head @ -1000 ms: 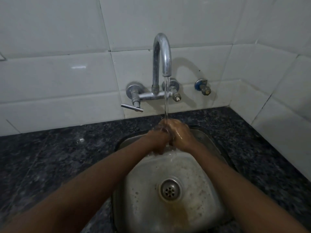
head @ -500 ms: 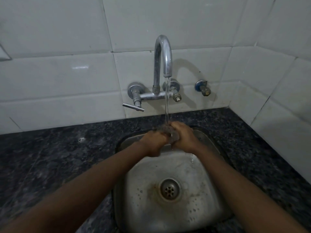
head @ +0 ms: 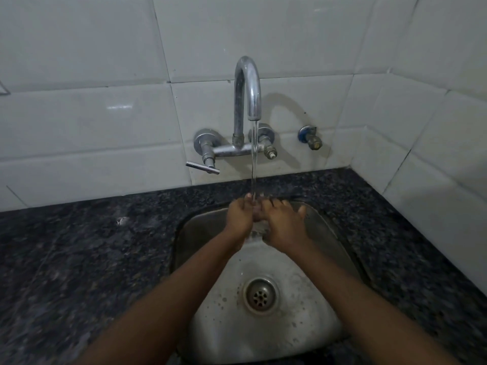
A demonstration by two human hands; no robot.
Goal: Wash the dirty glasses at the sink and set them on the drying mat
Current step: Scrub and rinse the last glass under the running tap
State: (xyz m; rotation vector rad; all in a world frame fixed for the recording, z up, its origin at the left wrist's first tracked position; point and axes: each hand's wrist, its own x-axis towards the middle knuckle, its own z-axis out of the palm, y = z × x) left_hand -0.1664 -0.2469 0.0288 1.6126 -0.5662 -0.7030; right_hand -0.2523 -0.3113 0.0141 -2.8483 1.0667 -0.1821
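My left hand point(head: 240, 216) and my right hand point(head: 283, 222) are side by side over the back of the steel sink point(head: 332, 233). The stream of water point(head: 254, 159) from the chrome tap point(head: 247, 83) falls on their fingertips. The fingers are spread and only the tips meet. Neither hand holds anything. No glass and no drying mat are in view.
The sink basin is wet, with a drain point(head: 260, 296) in its middle. Dark speckled stone counter point(head: 79, 259) surrounds it. The tap's lever handle point(head: 203, 167) points left, and a capped valve point(head: 311, 138) sticks out of the white tiled wall, which turns a corner on the right.
My hands were pressed together and rubbing under the stream; now they have come apart, with the fingers spread. The view has tilted slightly.
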